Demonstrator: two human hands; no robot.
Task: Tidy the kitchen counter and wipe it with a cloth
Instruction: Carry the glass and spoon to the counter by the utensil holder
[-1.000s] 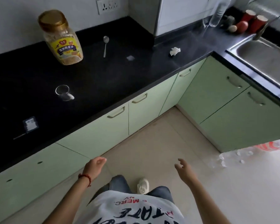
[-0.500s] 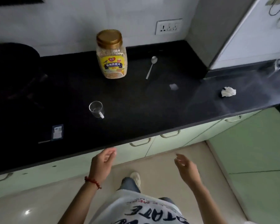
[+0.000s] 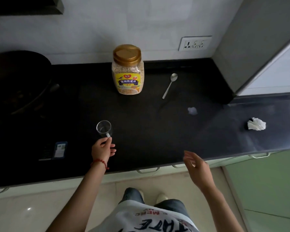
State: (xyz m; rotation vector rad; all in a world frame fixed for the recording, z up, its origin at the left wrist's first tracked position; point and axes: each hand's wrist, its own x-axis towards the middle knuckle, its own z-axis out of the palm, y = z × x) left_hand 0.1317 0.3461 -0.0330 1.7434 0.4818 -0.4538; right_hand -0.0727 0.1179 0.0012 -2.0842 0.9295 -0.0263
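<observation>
Left hand [image 3: 102,150] reaches over the black counter [image 3: 157,131], fingertips pinching the handle of a small clear cup [image 3: 104,127] near the front edge. Right hand [image 3: 193,162] hovers at the counter's edge, fingers loosely spread, holding nothing. Oat jar [image 3: 128,69] upright at the back; spoon [image 3: 169,84] just right of it. Crumpled tissue [image 3: 256,124] far right.

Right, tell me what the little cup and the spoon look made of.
Cup: clear, glossy, see-through to the dark counter; plastic or glass, can't tell. The left hand pinches its handle. Spoon: looks like polished metal, silvery with a bright sheen.
</observation>
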